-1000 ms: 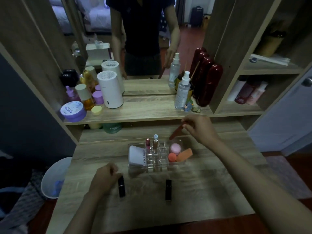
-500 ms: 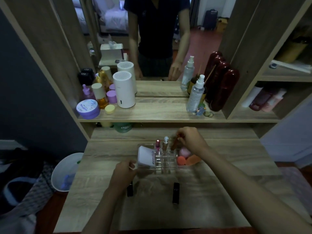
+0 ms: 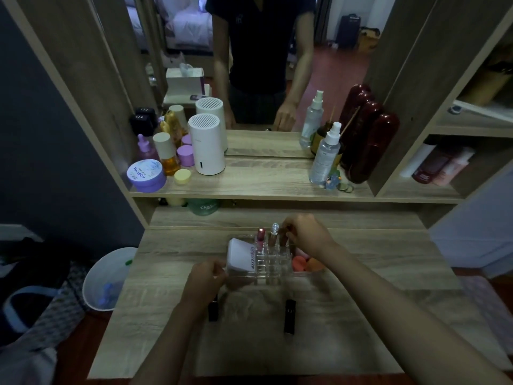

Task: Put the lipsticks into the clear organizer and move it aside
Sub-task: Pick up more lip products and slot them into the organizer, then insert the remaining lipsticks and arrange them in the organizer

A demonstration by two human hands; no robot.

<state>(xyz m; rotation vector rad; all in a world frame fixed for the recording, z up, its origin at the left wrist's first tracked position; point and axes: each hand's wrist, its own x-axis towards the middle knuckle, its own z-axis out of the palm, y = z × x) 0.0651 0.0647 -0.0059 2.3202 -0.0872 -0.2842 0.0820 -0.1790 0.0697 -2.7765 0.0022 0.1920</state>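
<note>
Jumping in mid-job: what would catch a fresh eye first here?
The clear organizer at the table's middle, with the right hand lowering a lipstick into a rear slot and the left hand at its left end. In front of it, two black lipsticks lie on the table, one partly under the left wrist.

Left hand (image 3: 206, 276) curled, right hand (image 3: 306, 234) apparently pinching, both arms extended forward

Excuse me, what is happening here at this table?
A person is filling a clear organizer on a vanity table. The right hand lowers a lipstick into a back slot, and the left hand holds the organizer's left end. Two black lipsticks lie on the table in front.
</note>
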